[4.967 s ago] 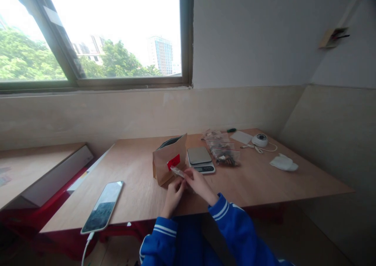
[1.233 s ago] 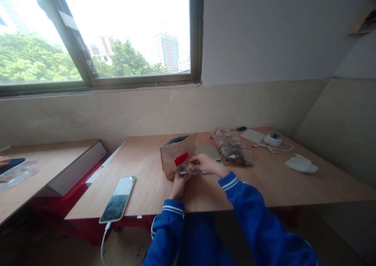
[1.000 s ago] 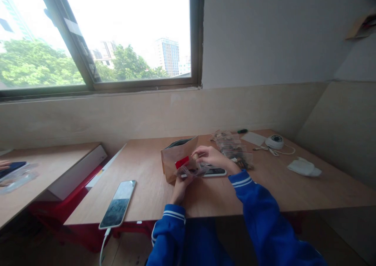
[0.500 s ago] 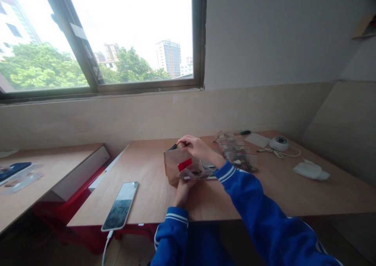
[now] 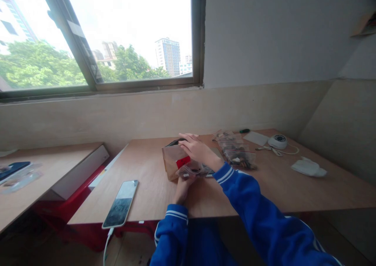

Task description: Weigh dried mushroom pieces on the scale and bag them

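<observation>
A brown paper bag with a red patch stands upright on the table, its dark mouth facing up. My right hand is over the bag's right rim, fingers stretched out, with nothing visible in them. Low in front of the paper bag, my left hand is closed on a clear plastic bag with something small and dark in it. Part of the left fingers is hidden behind that plastic. Just right of my hands lie several zip bags of small parts.
A phone on a white cable lies at the table's left edge. To the right are a white dome camera with its cable, a white card, a green-handled tool and a crumpled white cloth or bag. A second table is at left.
My right hand held a small tan, rounded thing at the paper bag's mouth. Now its fingers are straightened, and that thing is out of sight. The left hand keeps its hold.
</observation>
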Demonstrator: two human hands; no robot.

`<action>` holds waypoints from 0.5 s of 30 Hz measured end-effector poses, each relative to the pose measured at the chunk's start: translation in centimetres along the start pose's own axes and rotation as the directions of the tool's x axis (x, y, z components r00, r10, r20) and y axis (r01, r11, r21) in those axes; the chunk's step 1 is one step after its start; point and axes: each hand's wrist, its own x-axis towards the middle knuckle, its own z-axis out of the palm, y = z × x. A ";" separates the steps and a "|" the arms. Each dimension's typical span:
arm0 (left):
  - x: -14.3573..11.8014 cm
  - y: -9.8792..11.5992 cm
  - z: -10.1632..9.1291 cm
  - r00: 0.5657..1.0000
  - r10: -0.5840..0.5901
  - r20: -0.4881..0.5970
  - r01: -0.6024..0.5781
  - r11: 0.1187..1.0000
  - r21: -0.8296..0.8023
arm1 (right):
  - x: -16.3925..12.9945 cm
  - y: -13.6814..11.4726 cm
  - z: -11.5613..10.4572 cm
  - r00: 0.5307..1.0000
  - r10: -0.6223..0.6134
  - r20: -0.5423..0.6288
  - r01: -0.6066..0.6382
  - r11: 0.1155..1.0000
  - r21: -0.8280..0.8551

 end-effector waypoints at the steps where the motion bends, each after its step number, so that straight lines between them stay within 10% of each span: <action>1: 0.0 0.0 0.0 1.000 0.007 -0.004 -0.007 1.000 0.002 | -0.3 -0.1 -0.2 1.000 0.009 -0.019 -0.010 1.000 -0.018; 6: 0.1 -0.4 -0.2 1.000 0.018 -0.024 -0.018 1.000 0.019 | -2.6 -0.2 -1.5 0.971 0.192 -0.141 -0.167 0.971 0.174; 11: 0.3 -0.5 -0.3 0.999 0.045 0.006 -0.045 0.999 -0.006 | -5.5 1.7 0.0 0.901 0.295 0.317 -0.373 0.901 0.223; 15: 0.6 -0.7 -0.6 0.998 0.037 -0.051 -0.036 0.999 0.019 | -6.9 2.4 2.2 0.865 0.282 0.415 -0.377 0.911 0.168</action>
